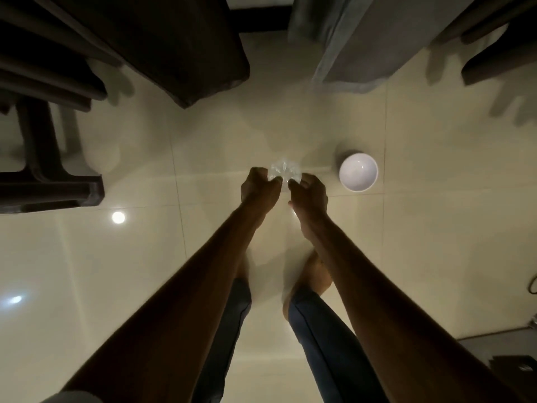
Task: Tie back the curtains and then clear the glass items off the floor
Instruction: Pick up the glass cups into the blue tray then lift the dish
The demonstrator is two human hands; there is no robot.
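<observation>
A small clear glass item (283, 170) sits low over the cream tiled floor (145, 271), straight ahead of me. My left hand (260, 186) grips its left side with curled fingers. My right hand (309, 189) pinches its right side. A white bowl (358, 171) stands on the floor just right of the glass. A dark brown curtain (162, 45) hangs at the upper left and a grey curtain (348, 39) at the upper right, their hems just above the floor.
A dark wooden furniture leg and frame (46, 158) stand at the left. More dark curtain folds (499, 53) hang at the far right. My feet and jeans-clad legs (313, 286) are below my arms. A dark object (511, 365) lies at the bottom right corner.
</observation>
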